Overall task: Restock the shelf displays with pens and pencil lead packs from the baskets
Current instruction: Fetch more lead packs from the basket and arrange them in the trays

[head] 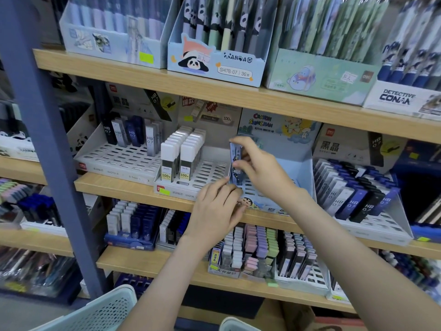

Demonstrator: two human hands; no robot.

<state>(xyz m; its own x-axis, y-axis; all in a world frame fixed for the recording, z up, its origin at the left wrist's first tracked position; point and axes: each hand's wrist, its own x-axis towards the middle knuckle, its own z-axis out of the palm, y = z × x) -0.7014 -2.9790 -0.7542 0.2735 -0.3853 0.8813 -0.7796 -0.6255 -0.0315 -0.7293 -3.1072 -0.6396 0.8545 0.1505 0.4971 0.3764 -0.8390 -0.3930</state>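
Observation:
My right hand point(259, 164) pinches a blue cartoon-printed lead pack point(235, 161) and holds it upright over the slotted tray of the light blue Crayon Shin-chan display point(300, 168) on the middle shelf. My left hand point(218, 206) rests at the front left corner of that display, fingers curled against its edge; whether it grips anything is unclear. The tray looks mostly without packs. A pale green perforated basket point(105, 311) sits at the bottom left, and the rim of a second basket point(235, 324) shows at the bottom middle.
White-capped lead packs point(181, 154) stand in the tray to the left, HB 0.7 packs point(353, 194) in the tray to the right. Pen boxes point(214, 58) line the wooden shelf above. A blue steel upright point(40, 130) stands at left. More lead displays fill the lower shelf.

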